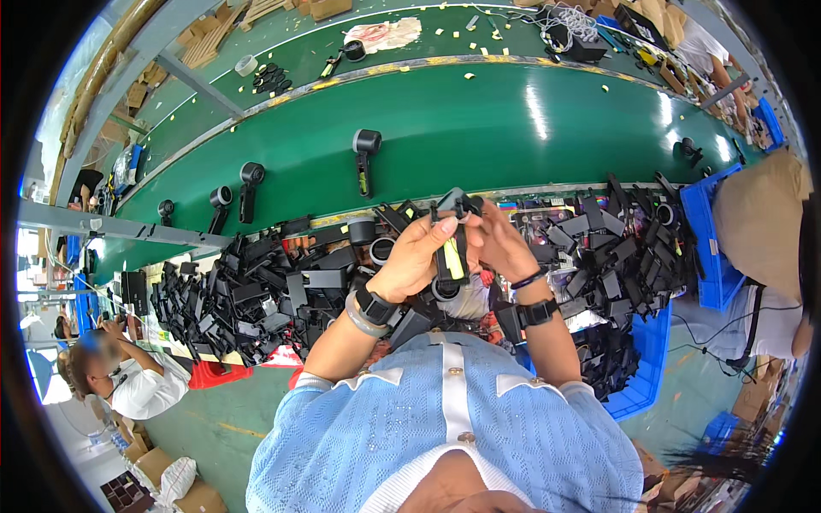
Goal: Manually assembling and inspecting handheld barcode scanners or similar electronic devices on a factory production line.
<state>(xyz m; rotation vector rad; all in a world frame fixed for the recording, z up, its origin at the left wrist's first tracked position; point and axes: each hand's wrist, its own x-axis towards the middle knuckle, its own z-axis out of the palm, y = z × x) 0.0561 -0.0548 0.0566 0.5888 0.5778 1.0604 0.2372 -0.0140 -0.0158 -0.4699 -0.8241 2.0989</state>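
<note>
A black handheld device (452,259) with a yellow-green strip along its handle is held upright in front of my chest. My left hand (408,259) is closed round its left side, with the thumb near the top. My right hand (506,246) is against the other side, its bent fingers at the upper end; their exact grip is partly hidden. Below the hands and to their left lie loose black plastic parts (256,299) in a large pile. A grey-rimmed round head (381,250) rests just beside my left hand.
Beyond the pile runs a green conveyor belt (479,111) carrying several round-headed black devices (367,154). Another heap of black parts (611,248) lies on the right, near a blue crate (711,239). A person (141,376) sits at the left, and cables (718,342) hang at the right.
</note>
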